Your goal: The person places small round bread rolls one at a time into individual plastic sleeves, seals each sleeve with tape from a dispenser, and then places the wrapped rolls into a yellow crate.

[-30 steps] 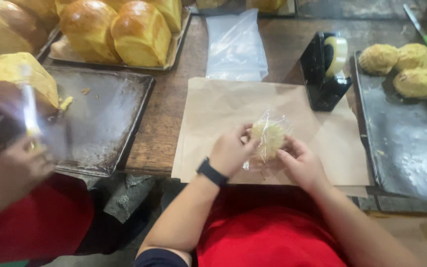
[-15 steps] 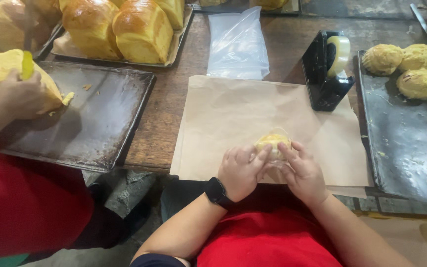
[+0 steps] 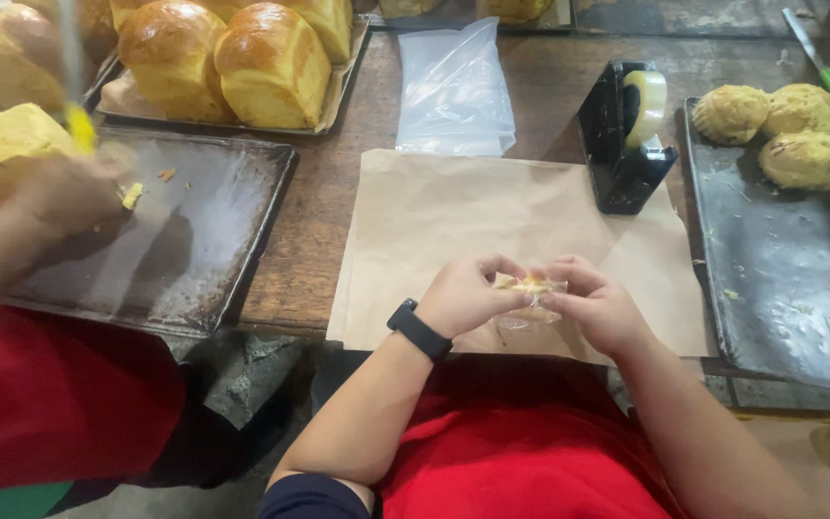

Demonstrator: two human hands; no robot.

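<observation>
Both grips were closed on the same thing: our left hand [image 3: 463, 298] and right hand [image 3: 599, 306] pinched a small bun in a clear plastic bag [image 3: 528, 293] between the fingertips, held just above the near edge of the brown paper sheet [image 3: 453, 221] on the wooden desk [image 3: 329, 231]. Thumbs and forefingers met at the top of the bag, so we read the step as closing or folding the bag's mouth over the bun; the bun itself was mostly hidden by the fingers, only a yellowish strip showed. We wore a black wristband [image 3: 419, 330] on the left wrist. Next move, as we judged it, called for something to fix the fold: the black tape dispenser [image 3: 626, 135] stood at the far right corner of the paper, within reach of the right hand, so one hand would have to keep the fold pinched alone. A stack of empty clear bags [image 3: 455, 91] lay beyond the paper. More unbagged buns [image 3: 790, 130] sat on the dark tray [image 3: 799, 288] to our right. At left, another person's hand [image 3: 60, 197] held a loaf over an empty baking tray [image 3: 184, 240], with golden loaves [image 3: 223, 58] on a tray behind it.
</observation>
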